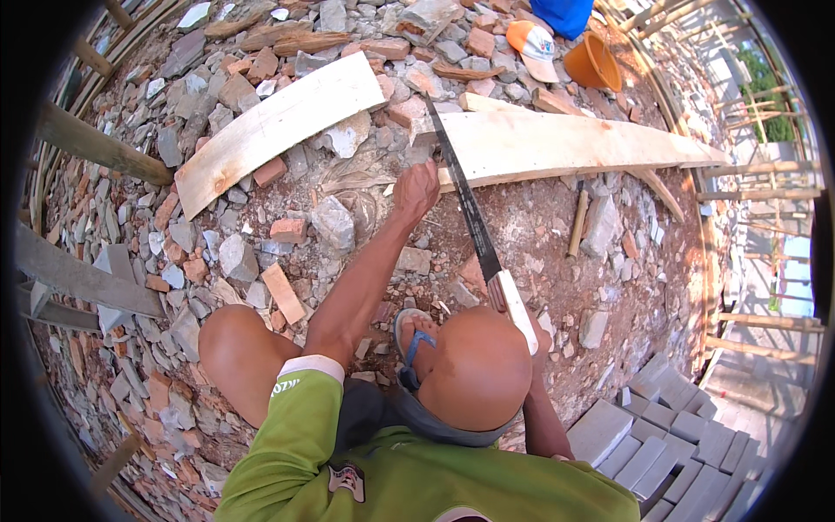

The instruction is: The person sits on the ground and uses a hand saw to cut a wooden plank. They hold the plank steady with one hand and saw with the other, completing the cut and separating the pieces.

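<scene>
A hand saw (pixel 470 204) with a dark blade and pale handle lies across the left end of a long, pale wooden board (pixel 557 141). My right hand (pixel 543 337) is closed on the saw handle, mostly hidden by my raised knee. The blade slants up and left, its tip past the board's far edge. Just left of the blade, my left hand (pixel 417 188) is closed in a fist by the board's near corner. Whatever its fingers hold is hidden. A second pale plank (pixel 278 130) lies apart on the rubble to the left.
Broken bricks and stones (pixel 335 222) cover much of the ground. A wooden-handled tool (pixel 578 219) lies below the board. An orange bucket (pixel 593 63) and a cap (pixel 534 50) sit at the far right. Grey blocks (pixel 648 461) are stacked at near right; posts (pixel 104 143) stand left.
</scene>
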The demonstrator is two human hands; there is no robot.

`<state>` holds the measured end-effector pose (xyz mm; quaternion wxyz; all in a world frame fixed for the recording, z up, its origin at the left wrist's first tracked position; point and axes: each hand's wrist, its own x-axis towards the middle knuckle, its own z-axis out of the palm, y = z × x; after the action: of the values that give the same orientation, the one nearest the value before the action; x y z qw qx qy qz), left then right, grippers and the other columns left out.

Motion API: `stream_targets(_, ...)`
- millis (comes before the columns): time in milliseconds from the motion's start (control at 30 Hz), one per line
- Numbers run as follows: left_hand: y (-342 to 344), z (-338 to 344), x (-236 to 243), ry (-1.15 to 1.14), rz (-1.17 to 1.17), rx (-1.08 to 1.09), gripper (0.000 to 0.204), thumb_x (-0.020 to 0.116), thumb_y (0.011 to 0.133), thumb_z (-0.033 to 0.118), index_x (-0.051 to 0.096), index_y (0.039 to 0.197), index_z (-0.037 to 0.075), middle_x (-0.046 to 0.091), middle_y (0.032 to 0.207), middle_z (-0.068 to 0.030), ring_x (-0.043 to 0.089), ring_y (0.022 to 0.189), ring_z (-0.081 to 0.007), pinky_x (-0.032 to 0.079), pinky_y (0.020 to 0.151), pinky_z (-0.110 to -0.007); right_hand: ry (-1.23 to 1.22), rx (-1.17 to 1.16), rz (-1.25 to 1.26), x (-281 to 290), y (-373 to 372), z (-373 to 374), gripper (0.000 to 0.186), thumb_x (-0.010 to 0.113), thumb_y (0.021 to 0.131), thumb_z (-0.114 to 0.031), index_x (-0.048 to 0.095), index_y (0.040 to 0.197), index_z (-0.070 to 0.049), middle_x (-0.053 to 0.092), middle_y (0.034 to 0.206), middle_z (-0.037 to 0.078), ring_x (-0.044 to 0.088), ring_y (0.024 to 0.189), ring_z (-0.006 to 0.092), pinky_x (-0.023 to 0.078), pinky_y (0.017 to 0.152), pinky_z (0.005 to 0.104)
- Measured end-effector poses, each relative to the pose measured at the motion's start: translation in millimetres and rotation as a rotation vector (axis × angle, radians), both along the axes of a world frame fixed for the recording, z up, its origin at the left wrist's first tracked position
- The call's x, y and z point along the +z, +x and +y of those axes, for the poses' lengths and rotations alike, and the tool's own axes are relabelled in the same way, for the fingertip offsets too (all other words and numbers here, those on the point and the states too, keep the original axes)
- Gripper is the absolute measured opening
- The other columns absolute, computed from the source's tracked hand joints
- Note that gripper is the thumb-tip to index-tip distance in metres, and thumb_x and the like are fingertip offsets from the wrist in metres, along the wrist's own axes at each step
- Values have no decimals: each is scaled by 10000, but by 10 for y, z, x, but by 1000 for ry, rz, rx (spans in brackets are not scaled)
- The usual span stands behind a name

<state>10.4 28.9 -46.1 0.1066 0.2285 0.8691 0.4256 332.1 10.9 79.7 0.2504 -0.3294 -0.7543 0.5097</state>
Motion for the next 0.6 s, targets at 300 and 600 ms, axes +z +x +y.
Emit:
stream_targets(300, -93, -80, -218, 3, 5, -6, 602, 408, 1005, 338, 640, 657, -94, 603, 700, -355, 632, 681, -515, 507, 692, -566, -231, -5, -60, -214, -877, 277, 407, 689, 889, -52, 598, 1270, 58, 686, 842, 36, 584, 643, 88, 485, 579, 233)
stream_targets(600, -141, 28, -91, -80, 50, -10, 595, 389, 1002, 352, 669, 701, -78, 628, 747, -356, 659, 742, -503, 532, 705, -558, 209, 63, 77, -123, -130, -87, 468, 697, 868, -32, 571, 1311, 53, 713, 822, 71, 605, 631, 65, 494, 569, 233)
